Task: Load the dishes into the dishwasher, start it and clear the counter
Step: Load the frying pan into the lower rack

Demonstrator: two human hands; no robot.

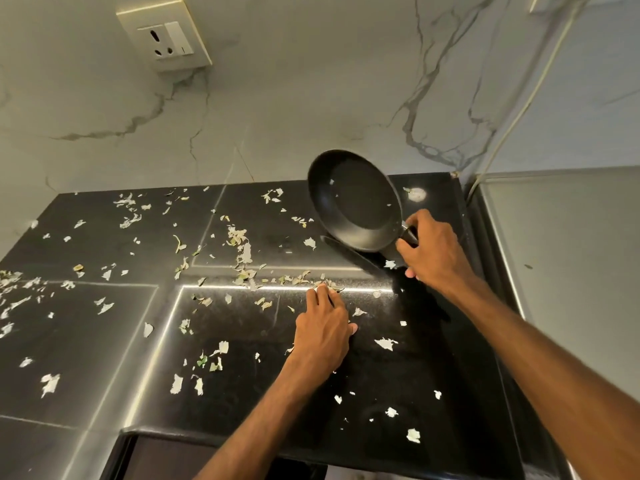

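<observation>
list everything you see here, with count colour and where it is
frying pan: one, black, tilted over the counter's back right
scraps: many, pale white and green, scattered over the counter
counter: one, glossy black, lower frame
wall socket: one, cream, upper left on the marble wall
cable: one, white, down the right corner
left hand: one, flat on the counter among scraps
right hand: one, gripping the frying pan's handle

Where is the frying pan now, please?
In the head view, the frying pan is tilted above the black counter at its far right, handle gripped by the right hand.
</observation>
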